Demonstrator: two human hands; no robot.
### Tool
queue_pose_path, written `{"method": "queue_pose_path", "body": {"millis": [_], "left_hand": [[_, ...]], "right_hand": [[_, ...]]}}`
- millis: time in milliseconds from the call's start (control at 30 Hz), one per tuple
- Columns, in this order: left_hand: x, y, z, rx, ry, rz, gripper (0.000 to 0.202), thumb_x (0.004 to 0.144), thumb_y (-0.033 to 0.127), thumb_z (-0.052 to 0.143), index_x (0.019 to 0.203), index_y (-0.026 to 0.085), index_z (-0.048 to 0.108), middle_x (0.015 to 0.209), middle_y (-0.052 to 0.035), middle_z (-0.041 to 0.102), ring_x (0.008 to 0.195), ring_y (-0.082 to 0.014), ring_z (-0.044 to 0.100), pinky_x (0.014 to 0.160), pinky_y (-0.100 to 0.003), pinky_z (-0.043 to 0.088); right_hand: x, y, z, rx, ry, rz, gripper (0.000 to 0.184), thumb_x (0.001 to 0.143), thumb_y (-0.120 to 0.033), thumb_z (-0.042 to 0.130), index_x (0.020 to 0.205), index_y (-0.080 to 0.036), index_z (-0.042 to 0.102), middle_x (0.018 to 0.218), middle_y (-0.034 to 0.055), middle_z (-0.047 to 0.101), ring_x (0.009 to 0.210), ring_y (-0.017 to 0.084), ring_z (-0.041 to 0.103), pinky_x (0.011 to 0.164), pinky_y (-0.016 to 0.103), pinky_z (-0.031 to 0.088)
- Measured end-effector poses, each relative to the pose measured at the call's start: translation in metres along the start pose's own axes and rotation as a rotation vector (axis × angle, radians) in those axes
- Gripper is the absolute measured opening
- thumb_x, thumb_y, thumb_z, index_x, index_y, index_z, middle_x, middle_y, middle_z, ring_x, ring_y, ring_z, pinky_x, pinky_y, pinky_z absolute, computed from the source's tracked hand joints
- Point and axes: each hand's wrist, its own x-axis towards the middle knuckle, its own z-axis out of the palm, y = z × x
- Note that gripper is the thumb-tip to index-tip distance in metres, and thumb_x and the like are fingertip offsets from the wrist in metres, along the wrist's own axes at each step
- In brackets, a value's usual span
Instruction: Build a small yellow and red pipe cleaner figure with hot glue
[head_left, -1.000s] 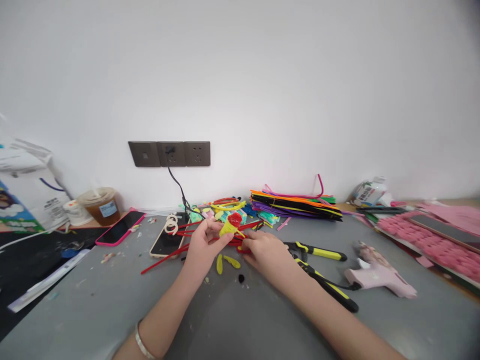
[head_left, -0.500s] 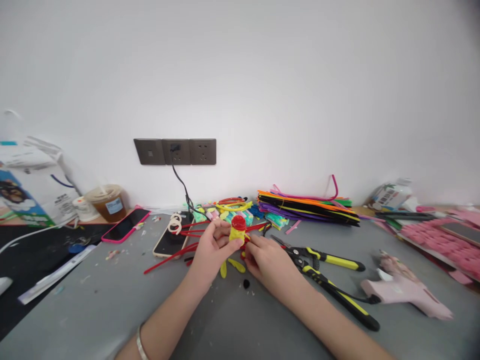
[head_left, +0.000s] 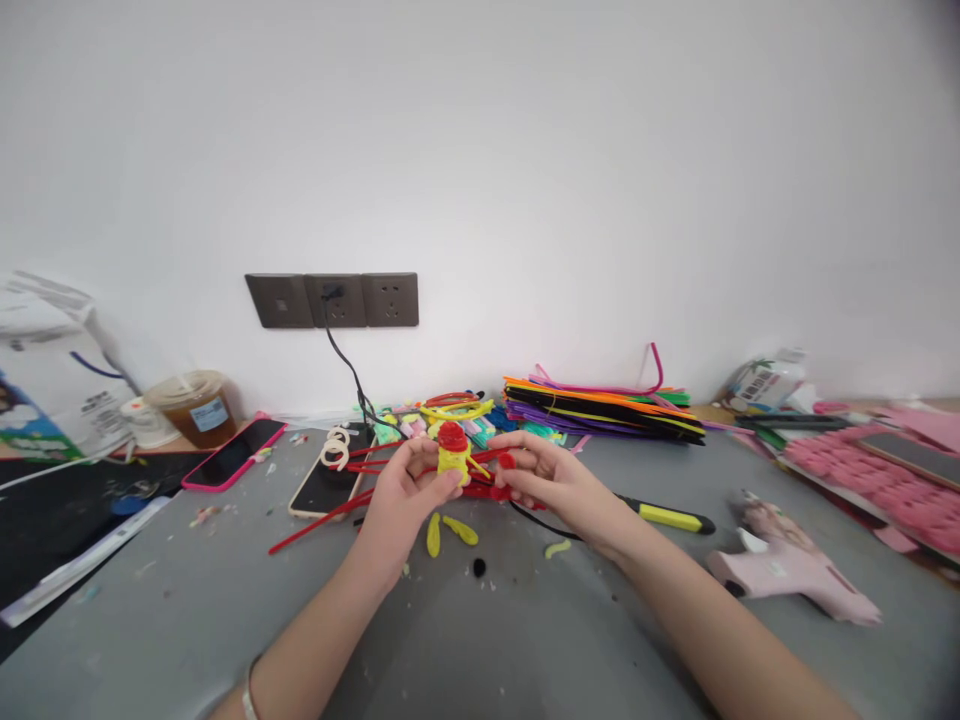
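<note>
- head view: the small yellow figure is upright in the left hand, raised over the grey table, near the middle of the view.
- its body is bright yellow and fuzzy, with a rounded bump low on the front; a red cap-like top sits on it, and a thin yellow strand sticks out on the right-hand side.
- left fingers: closed around the figure, thumb against its lower front.
- right hand: fingers drawn together on a red piece with rounded ends, just beside the figure; its full shape is partly hidden by the fingers.
- two flat yellow petal-like pieces lie on the table below the figure, near a round black bit.
- the clear-lidded cup of brown drink has a pale blue label; its print is too small to read.
- the white package at far left has dark characters, blurred past reading.
- the white bottle at right is printed too, but the lettering and brand cannot be made out.
</note>
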Motion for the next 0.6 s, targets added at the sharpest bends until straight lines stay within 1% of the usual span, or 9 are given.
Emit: {"method": "queue_pose_path", "body": {"millis": [67, 133, 233, 333, 400, 533, 600], "left_hand": [[0.0001, -0.0006, -0.0009, -0.006, -0.010, -0.016, 0.051, 0.057, 0.033, 0.093, 0.095, 0.017, 0.062, 0.091, -0.0011, 0.070, 0.080, -0.0136, 0.067, 0.072, -0.026, 0.060], [0.0002, -0.0013, -0.0016, -0.012, -0.020, -0.032, 0.053, 0.059, 0.032, 0.092, 0.100, 0.018, 0.063, 0.093, -0.0020, 0.071, 0.080, -0.0137, 0.068, 0.073, -0.026, 0.060], [-0.0001, -0.0014, -0.0019, -0.010, -0.025, -0.045, 0.055, 0.059, 0.031, 0.092, 0.104, 0.017, 0.063, 0.094, -0.0030, 0.071, 0.080, -0.0140, 0.068, 0.073, -0.027, 0.060], [-0.0004, -0.0009, -0.0018, -0.015, -0.010, -0.042, 0.056, 0.057, 0.032, 0.093, 0.103, 0.017, 0.064, 0.093, -0.0032, 0.071, 0.079, -0.0147, 0.068, 0.072, -0.027, 0.060], [-0.0002, -0.0008, -0.0018, -0.020, -0.002, -0.037, 0.055, 0.057, 0.032, 0.093, 0.102, 0.017, 0.065, 0.094, -0.0032, 0.071, 0.079, -0.0144, 0.068, 0.073, -0.027, 0.060], [0.0008, -0.0011, -0.0023, -0.010, 0.004, -0.040, 0.053, 0.056, 0.032, 0.093, 0.100, 0.017, 0.067, 0.095, -0.0040, 0.072, 0.080, -0.0156, 0.069, 0.073, -0.027, 0.060], [0.0012, -0.0013, -0.0027, -0.001, 0.014, -0.042, 0.053, 0.056, 0.032, 0.093, 0.100, 0.017, 0.068, 0.096, -0.0046, 0.071, 0.081, -0.0166, 0.069, 0.073, -0.028, 0.060]], "right_hand": [[0.0003, -0.0004, -0.0021, 0.034, 0.010, 0.016, 0.040, 0.077, -0.046, 0.077, 0.105, -0.019, 0.066, 0.079, 0.0016, 0.070, 0.059, 0.010, 0.055, 0.053, 0.023, 0.039], [0.0012, 0.0006, -0.0038, 0.069, 0.036, 0.000, 0.038, 0.076, -0.048, 0.077, 0.100, -0.018, 0.071, 0.084, 0.0040, 0.072, 0.064, 0.011, 0.058, 0.057, 0.024, 0.043], [0.0026, 0.0022, -0.0051, 0.122, 0.076, -0.011, 0.041, 0.074, -0.048, 0.079, 0.102, -0.019, 0.074, 0.094, 0.0079, 0.075, 0.072, 0.014, 0.062, 0.062, 0.026, 0.047], [0.0022, 0.0014, -0.0051, 0.158, 0.100, -0.021, 0.044, 0.073, -0.049, 0.080, 0.104, -0.018, 0.077, 0.099, 0.0104, 0.077, 0.072, 0.014, 0.062, 0.063, 0.026, 0.048], [0.0012, 0.0001, -0.0047, 0.167, 0.122, -0.039, 0.043, 0.073, -0.047, 0.081, 0.104, -0.018, 0.078, 0.095, 0.0091, 0.077, 0.070, 0.013, 0.060, 0.063, 0.026, 0.048], [0.0001, -0.0008, -0.0048, 0.167, 0.182, -0.059, 0.041, 0.072, -0.046, 0.081, 0.102, -0.019, 0.079, 0.070, 0.0018, 0.071, 0.061, 0.011, 0.058, 0.062, 0.026, 0.049], [0.0004, -0.0003, -0.0055, 0.141, 0.218, -0.079, 0.043, 0.071, -0.046, 0.082, 0.104, -0.019, 0.079, 0.072, 0.0023, 0.071, 0.059, 0.012, 0.058, 0.060, 0.026, 0.048]]}}
